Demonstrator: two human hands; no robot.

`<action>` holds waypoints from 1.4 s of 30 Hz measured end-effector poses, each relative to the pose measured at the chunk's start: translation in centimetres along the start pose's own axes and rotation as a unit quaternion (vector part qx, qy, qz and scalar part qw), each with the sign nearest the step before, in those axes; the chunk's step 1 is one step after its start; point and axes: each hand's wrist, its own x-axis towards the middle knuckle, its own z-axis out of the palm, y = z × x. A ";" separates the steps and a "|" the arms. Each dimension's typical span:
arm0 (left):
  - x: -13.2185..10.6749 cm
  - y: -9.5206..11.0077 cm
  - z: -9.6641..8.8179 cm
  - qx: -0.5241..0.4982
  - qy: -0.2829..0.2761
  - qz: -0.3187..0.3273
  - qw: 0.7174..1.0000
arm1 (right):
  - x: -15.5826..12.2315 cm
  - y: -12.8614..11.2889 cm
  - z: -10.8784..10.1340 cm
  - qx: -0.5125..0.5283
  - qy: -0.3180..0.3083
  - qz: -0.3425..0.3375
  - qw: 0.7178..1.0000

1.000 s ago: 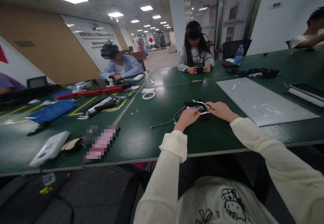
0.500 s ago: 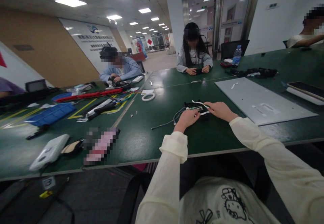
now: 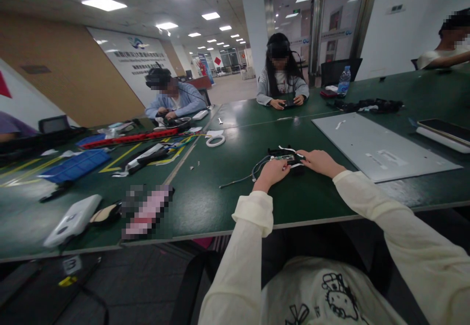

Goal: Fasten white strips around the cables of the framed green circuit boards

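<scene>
A small black electronic housing (image 3: pixel 274 152) lies on the green table, with a green circuit board (image 3: pixel 286 157) showing inside it. My left hand (image 3: pixel 273 172) is closed at its near left edge, thumb and fingers pressed together on it. At the right end, my right hand (image 3: pixel 320 161) grips the housing with bent fingers; the exact fingertip contact is too small to make out. A thin white strip (image 3: pixel 285 148) curves along the far side. From the left side a grey cable (image 3: pixel 235 183) trails over the table.
A grey panel (image 3: pixel 382 149) lies to the right, near a phone on a white box (image 3: pixel 446 136). Left are a tape roll (image 3: pixel 215 141), a blue tray (image 3: pixel 75 165), a pink phone-like object (image 3: pixel 149 212) and a white device (image 3: pixel 73 220). Co-workers sit around the table.
The fingers of my right hand have shifted slightly at the housing's right end, and less of the white strip shows beside them. My left hand stays in place.
</scene>
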 end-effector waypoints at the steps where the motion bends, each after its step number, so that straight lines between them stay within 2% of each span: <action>1: 0.1 0.0 0.1 0.004 0.001 0.000 1.000 | 0.0 0.0 0.0 -0.004 0.000 -0.002 1.000; 8: 0.2 -0.3 0.6 0.016 -0.001 0.007 1.000 | 0.0 -0.2 -0.1 -0.013 0.003 -0.009 1.000; 16: 0.0 -0.4 0.1 -0.019 0.032 0.008 0.999 | -0.6 0.6 -1.4 0.008 0.060 -0.009 0.998; 25: 0.1 -0.1 0.3 0.012 -0.001 0.006 1.000 | 0.0 0.2 0.0 -0.004 0.005 -0.017 1.000; 35: -0.1 -0.1 0.3 0.011 0.000 -0.003 1.000 | -0.2 0.0 0.1 0.001 -0.007 0.018 1.000; 42: -0.2 -0.2 0.1 -0.018 0.011 -0.014 1.000 | -0.6 0.8 0.0 0.020 -0.001 0.041 0.999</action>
